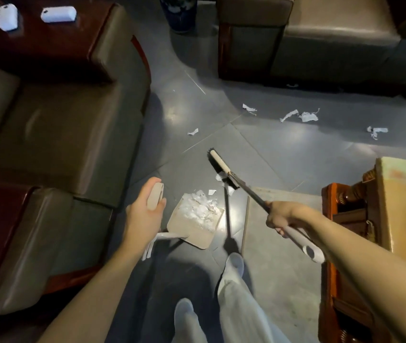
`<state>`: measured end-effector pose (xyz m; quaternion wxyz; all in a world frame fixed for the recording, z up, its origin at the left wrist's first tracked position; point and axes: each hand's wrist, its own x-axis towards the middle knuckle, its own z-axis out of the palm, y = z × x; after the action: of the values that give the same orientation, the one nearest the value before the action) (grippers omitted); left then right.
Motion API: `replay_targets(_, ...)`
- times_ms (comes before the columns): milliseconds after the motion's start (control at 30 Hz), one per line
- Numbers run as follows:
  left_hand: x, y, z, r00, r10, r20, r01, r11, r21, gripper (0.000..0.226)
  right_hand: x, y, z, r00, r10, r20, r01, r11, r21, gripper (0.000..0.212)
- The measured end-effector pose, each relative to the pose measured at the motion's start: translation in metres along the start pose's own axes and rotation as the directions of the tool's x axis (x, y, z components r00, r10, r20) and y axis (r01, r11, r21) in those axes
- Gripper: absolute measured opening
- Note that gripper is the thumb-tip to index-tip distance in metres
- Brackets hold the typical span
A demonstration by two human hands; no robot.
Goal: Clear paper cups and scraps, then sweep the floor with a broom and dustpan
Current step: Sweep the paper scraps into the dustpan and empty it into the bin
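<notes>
In dustpan (198, 235) by broom (221, 167), scraps (200, 206)

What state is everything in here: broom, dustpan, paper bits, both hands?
Dustpan: on the floor, part full of white scraps.
Broom: head down at the floor, beside the dustpan.
Loose scraps: scattered on the floor, unswept.
Left hand: grips the dustpan's handle.
Right hand: grips the broom's handle.

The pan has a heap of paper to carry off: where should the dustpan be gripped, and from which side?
By the flat beige top of its upright handle, from above, where the left hand holds it. The dustpan sits on the floor with scraps heaped inside; a top hold should keep them in.
</notes>
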<state>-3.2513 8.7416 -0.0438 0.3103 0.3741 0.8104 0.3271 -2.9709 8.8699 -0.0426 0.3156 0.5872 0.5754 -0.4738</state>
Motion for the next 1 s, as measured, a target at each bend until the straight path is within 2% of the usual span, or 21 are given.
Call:
replay_targets(200,0.03,0.036,0.021,1.0,0.013,0.001,-0.013,1.0,0.016,0.038,-0.008,0.004,-0.001,0.968,-0.002,0.251,-0.051,0.978,0.203,0.047)
replay_targets(333,0.046,0.047,0.017,1.0,0.013,-0.006,-0.013,1.0,0.013,0.037,-0.013,0.002,-0.023,0.946,-0.041,0.321,-0.026,0.979,0.2,0.053)
replay_targets(400,0.054,0.048,0.008,1.0,0.008,-0.025,-0.008,1.0,0.016,0.037,-0.018,-0.002,-0.031,0.949,-0.074,0.306,0.035,0.991,0.131,0.055)
replay_targets(467,0.061,0.049,0.0,0.999,0.0,-0.041,0.001,1.0,0.022,0.038,-0.022,-0.007,-0.041,0.957,-0.094,0.276,0.058,0.989,0.136,0.056)
replay_targets(833,0.144,0.06,-0.044,0.994,0.075,-0.083,-0.071,0.996,0.046,0.044,-0.026,-0.071,-0.12,0.986,-0.14,0.093,0.085,0.893,0.443,0.065)
replay_targets(1000,0.211,0.054,-0.069,0.993,0.105,-0.049,-0.104,0.994,0.031,0.041,-0.003,-0.124,-0.147,0.992,-0.119,0.033,0.083,0.839,0.537,0.06)
